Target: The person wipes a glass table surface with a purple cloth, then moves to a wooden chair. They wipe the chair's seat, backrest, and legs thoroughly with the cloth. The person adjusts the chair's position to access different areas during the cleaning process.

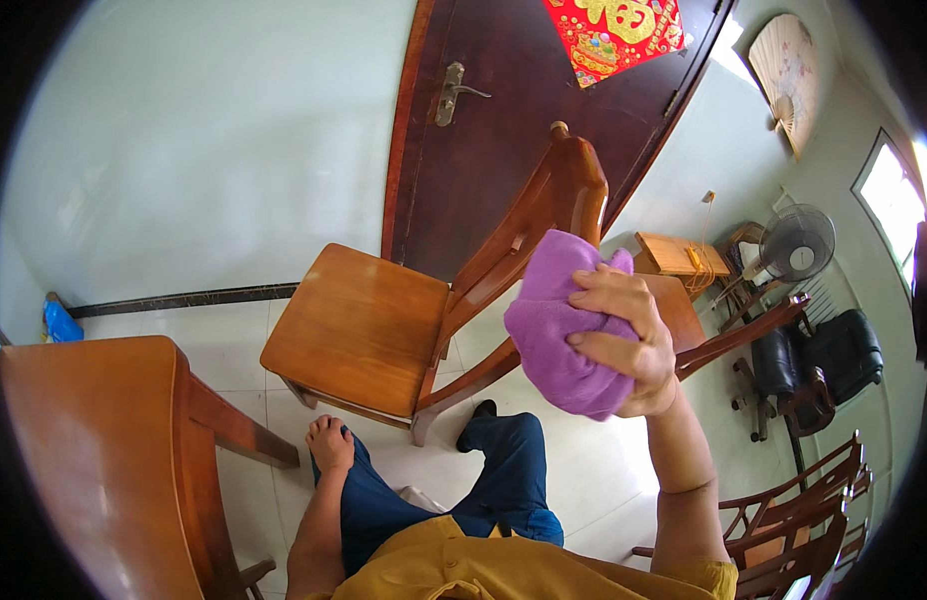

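Observation:
A bunched purple cloth is gripped in my right hand, which is raised in front of me, right of the picture's middle. Behind the cloth stands a brown wooden chair, its seat to the left and its tall curved backrest rising above the cloth. Whether the cloth touches the backrest, I cannot tell. My left hand rests on my knee, low and left of the middle, just below the chair seat, and no object shows in it.
A wooden table fills the lower left. A closed door stands behind the chair. To the right are another wooden chair, a small wooden table, an electric fan, a black office chair and several wooden chairs.

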Demonstrator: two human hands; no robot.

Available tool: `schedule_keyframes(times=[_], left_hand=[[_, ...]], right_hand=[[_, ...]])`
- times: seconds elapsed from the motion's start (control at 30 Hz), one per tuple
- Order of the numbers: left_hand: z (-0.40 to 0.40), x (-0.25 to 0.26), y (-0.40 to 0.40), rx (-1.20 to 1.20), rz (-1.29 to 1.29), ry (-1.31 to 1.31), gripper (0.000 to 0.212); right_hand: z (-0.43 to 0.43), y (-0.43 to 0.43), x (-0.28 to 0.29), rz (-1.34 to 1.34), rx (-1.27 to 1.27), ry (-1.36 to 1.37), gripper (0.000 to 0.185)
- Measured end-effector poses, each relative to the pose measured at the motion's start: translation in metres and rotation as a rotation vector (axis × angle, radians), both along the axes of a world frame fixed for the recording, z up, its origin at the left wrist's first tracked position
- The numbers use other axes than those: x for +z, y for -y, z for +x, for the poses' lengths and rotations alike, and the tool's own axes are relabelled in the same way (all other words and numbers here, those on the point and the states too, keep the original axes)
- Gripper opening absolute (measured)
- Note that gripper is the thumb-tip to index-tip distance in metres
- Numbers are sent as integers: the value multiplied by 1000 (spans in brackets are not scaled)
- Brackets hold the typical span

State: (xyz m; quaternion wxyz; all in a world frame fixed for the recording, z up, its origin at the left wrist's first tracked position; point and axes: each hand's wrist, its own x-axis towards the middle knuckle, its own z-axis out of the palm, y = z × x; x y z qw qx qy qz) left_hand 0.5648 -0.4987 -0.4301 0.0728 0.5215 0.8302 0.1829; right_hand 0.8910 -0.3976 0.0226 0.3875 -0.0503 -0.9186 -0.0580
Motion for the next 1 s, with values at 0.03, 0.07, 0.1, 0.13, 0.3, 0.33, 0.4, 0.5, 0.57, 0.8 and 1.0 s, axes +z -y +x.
schedule_keyframes(times=[0.03, 0.07, 0.1, 0.13, 0.3, 0.33, 0.4, 0.5, 0.57, 0.8, 1.0], left_hand=[[-1, 1, -1, -3, 13, 2, 22], [-3, 2, 0, -17, 20, 0, 21], [-3, 2, 0, -15, 17, 4, 21], [-2, 2, 0, -14, 14, 9, 21], [-2, 3, -1, -6, 24, 6, 21], [-1, 0, -1, -12, 38, 13, 21], [-1, -1, -1, -24, 59, 28, 21], [-1, 2, -2, -9, 68, 40, 21], [-5, 1, 1, 8, 53, 23, 21], [-1, -2, -6, 0, 48, 17, 20], [2, -1, -9, -10, 61, 36, 21]], right_hand=[[-4, 0, -1, 60, -24, 1, 45], [-7, 2, -3, 114, -57, -2, 46], [-10, 7, 0, 124, -98, 11, 46], [-9, 7, -3, 113, -115, -13, 48], [-12, 7, 1, -213, -270, -282, 46], [-14, 5, 2, -345, -303, -372, 45], [-6, 1, -7, -480, -281, -419, 47], [12, -14, -25, -244, -107, -270, 60], [14, -17, -29, -261, -62, -307, 63], [-29, -41, 29, -555, -428, -169, 47], [-20, -43, 23, -575, -339, -150, 47]])
